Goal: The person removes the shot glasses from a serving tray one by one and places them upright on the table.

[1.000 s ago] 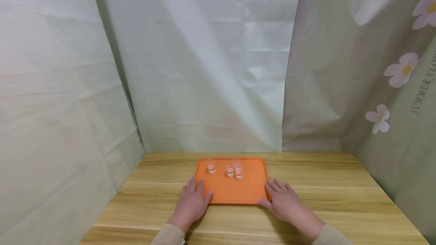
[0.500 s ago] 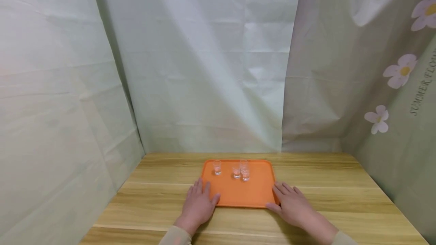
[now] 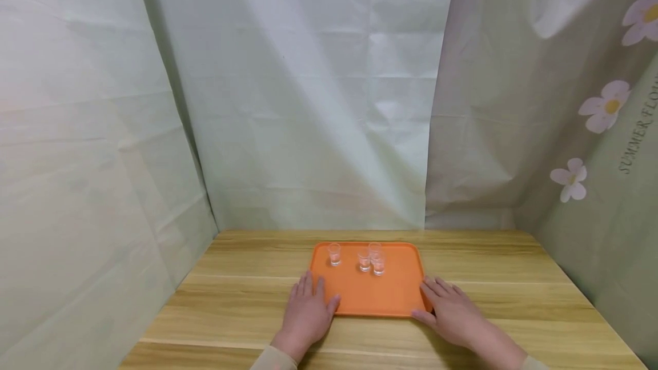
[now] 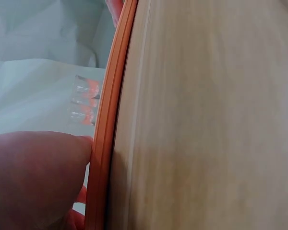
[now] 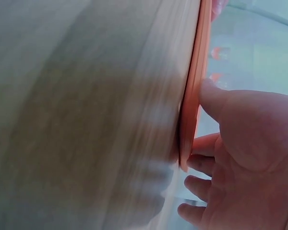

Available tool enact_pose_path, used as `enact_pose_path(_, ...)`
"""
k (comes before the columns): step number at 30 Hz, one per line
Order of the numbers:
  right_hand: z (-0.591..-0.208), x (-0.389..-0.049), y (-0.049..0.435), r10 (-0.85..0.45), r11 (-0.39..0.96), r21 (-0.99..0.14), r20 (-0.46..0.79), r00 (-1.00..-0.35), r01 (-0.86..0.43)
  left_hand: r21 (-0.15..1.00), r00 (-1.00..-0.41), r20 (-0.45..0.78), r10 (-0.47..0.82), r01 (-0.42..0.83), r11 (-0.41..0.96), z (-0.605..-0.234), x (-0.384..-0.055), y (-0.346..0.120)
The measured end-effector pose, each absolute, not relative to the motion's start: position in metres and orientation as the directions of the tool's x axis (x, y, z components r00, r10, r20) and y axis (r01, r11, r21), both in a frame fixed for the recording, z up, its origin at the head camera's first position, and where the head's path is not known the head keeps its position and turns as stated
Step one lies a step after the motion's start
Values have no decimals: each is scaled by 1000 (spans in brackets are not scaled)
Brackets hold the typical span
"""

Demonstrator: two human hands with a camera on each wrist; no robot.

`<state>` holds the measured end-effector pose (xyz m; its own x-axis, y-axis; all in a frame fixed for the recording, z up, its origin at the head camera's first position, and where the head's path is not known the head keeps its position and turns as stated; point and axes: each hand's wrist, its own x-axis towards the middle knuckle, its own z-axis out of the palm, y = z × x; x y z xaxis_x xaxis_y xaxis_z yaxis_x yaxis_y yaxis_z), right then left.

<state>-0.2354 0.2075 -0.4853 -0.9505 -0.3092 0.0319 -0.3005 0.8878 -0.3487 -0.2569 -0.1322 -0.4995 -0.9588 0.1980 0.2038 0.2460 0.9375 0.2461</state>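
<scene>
An orange tray [image 3: 377, 296] lies flat on the wooden table. Toward its far left stands one small clear shot glass [image 3: 334, 258]; three more shot glasses [image 3: 364, 264] stand close together near the far middle. My left hand [image 3: 307, 314] touches the near left corner, thumb at the front rim and fingers stretched along the left side. At the near right corner, my right hand [image 3: 453, 314] does likewise, its fingers straight against the right side. From the left wrist, the thumb [image 4: 43, 172] meets the tray's edge; in the right wrist view, two fingertips [image 5: 201, 163] are right at the corner.
The wood-grain table [image 3: 247, 296] extends on both sides of the tray and in front of it. Pale hanging cloth [image 3: 319, 130] closes off the back and both sides, with printed white flowers [image 3: 605, 106] on the right.
Both hands and the tray have slid to the right and slightly toward me. The glasses have travelled with the tray, still upright in the same arrangement.
</scene>
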Motion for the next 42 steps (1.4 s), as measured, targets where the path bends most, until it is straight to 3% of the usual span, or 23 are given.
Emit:
enact_pose_path(14, -482, -233, 212, -319, 875, -371, 39, -947, -310, 258, -967, 164, 195, 233, 938, -502, -256, -129)
enact_pose_path(23, -477, -243, 201, -264, 855, -411, 178, -948, -315, 306, -930, 311, 197, 294, 906, -510, -263, -143)
enact_pose_path(29, -472, -257, 189, -237, 804, -496, 238, -942, -328, 365, -918, 365, 156, 296, 883, -511, -272, -153)
enact_pose_path(36, -475, -274, 177, -163, 750, -605, 225, -961, -269, 454, -941, 321, 108, 252, 854, -514, -281, -164)
enact_pose_path(42, -479, -287, 167, -132, 690, -681, 212, -968, -243, 452, -939, 322, 122, 266, 851, -518, -285, -169)
